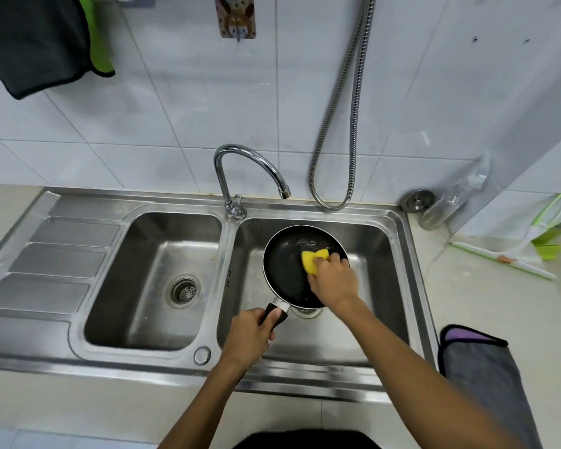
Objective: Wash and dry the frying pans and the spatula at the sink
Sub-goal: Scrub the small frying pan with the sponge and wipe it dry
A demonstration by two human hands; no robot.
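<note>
1. Left hand [250, 335] is wrapped round the black handle [274, 315] of the frying pan [285, 264], thumb on top, in the head view.
2. Right hand [334, 280] grips a yellow sponge [314, 257] with curled fingers and presses it against the pan's dark inner surface, near its far right side.
3. The pan is tilted inside the right basin [379, 241] of the steel double sink, handle pointing toward the person.
4. The left basin [149, 254] holds only its drain strainer.
5. The faucet [237, 163] arches between the basins, its spout above the pan's far rim.
6. A metal hose [347, 124] loops down the tiled wall.
7. A grey towel [486, 377] lies on the counter just right of the sink; a green-and-white squeegee [512, 257] lies farther back.
</note>
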